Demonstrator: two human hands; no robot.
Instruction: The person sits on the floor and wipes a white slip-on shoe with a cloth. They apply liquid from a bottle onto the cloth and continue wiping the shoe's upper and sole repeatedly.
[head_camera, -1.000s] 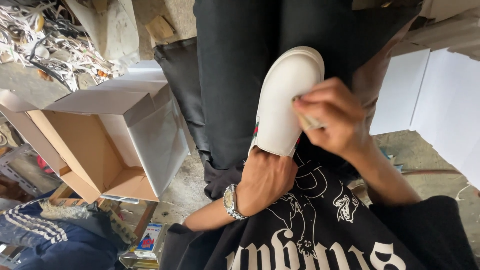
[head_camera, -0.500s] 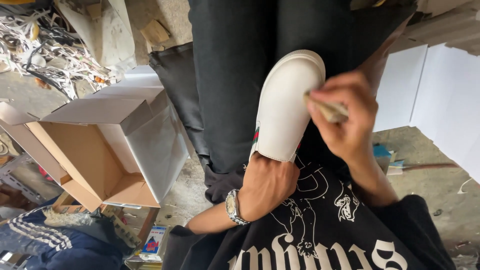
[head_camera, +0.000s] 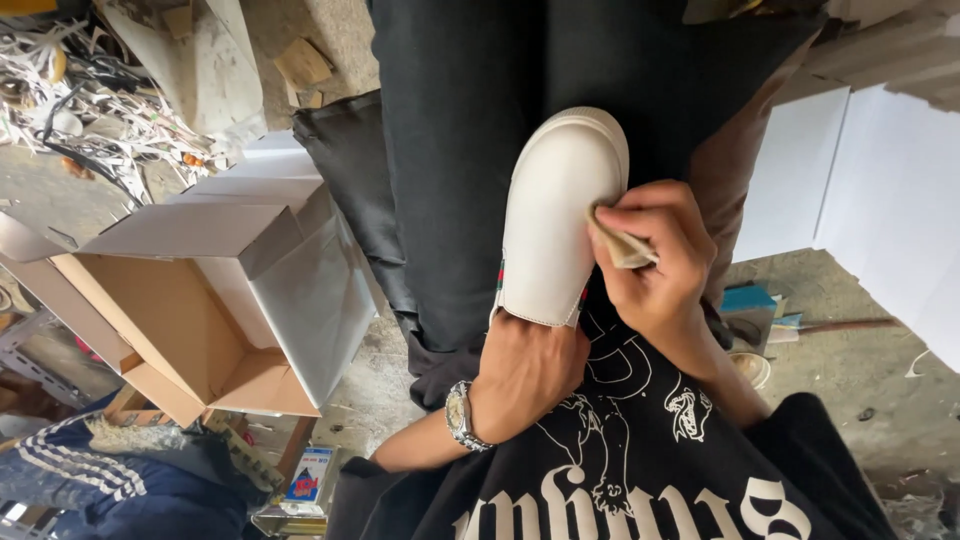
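A white slip-on shoe with a small red-and-green stripe at its opening rests on my lap, toe pointing away. My left hand, with a wristwatch, is pushed inside the shoe's opening and holds it up. My right hand grips a small beige cloth pressed against the shoe's right side. I wear dark trousers and a black printed shirt.
An open cardboard box with white outer sides sits on the floor at left. White boards lean at right. Scraps and tangled strips litter the upper left. A striped blue garment lies bottom left.
My right hand with the cloth has slid along the shoe's right side, first toward the toe, then back down toward the middle. The left hand stays inside the shoe.
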